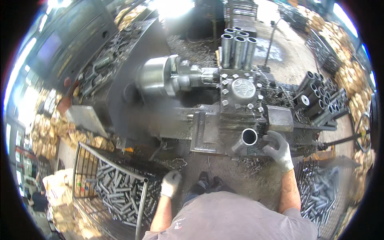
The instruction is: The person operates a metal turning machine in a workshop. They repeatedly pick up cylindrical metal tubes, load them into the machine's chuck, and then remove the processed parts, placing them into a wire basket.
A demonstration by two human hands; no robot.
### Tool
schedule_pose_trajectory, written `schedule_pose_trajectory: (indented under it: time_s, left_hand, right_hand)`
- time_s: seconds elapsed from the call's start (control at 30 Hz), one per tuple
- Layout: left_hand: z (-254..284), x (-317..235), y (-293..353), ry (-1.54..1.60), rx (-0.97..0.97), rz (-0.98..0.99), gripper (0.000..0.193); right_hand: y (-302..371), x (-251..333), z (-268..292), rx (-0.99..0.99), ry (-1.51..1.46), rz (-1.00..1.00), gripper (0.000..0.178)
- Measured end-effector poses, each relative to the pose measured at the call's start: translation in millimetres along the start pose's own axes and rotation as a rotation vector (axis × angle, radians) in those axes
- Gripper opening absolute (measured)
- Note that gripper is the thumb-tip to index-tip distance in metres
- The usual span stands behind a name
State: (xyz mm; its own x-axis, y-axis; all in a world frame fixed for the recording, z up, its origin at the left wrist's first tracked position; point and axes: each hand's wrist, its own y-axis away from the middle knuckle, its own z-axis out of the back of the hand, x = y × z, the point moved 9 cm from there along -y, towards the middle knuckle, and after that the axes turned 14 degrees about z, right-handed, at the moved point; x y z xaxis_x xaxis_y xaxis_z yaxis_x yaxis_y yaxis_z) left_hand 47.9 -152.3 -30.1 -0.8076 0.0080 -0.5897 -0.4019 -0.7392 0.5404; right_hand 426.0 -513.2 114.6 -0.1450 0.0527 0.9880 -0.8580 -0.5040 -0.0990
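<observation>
My right hand [279,151], in a grey glove, is near the front of the lathe with its thumb and fingers curved apart, holding nothing. Just left of it, a short steel tube [242,142] stands tilted, its open end up; a gap separates the two. My left hand [171,184], in a pale glove, hangs low beside a wire basket [145,200], fingers curled into a loose fist; no object shows in it. Ahead are the lathe's shiny chuck [157,76] and its square tool post [243,89], ringed with bolts.
Several steel tubes [239,50] stand upright behind the tool post. More tubes [320,96] are stacked at the right end. Small metal pieces [120,192] fill the left basket; others [320,192] lie in a right-hand basket. Metal shavings [184,52] are heaped behind the chuck.
</observation>
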Motion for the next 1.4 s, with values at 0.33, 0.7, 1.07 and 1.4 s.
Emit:
schedule_pose_trajectory:
  time_s: [0.33, 0.7, 1.07, 1.4]
  left_hand:
    - [-60.7, 184.5, 113.7, 0.079, -0.029, 0.428, 0.052]
    - [-93.1, 457.3, 375.1, 0.559, -0.437, 0.883, 0.057]
    - [-314.6, 539.0, 647.6, 1.274, -1.354, 1.488, 0.047]
    - [-500.5, 310.6, 723.6, 1.451, -2.433, 2.887, 0.071]
  right_hand:
    - [-19.0, -41.7, -115.5, 0.430, 0.528, 0.207, 0.032]
    - [319.3, 18.4, -468.6, 1.543, 0.128, 0.594, 0.027]
    - [777.5, 102.7, -532.0, 2.718, -0.316, 1.027, 0.030]
    - [1041.5, 140.8, -563.4, 2.858, -0.401, 1.406, 0.046]
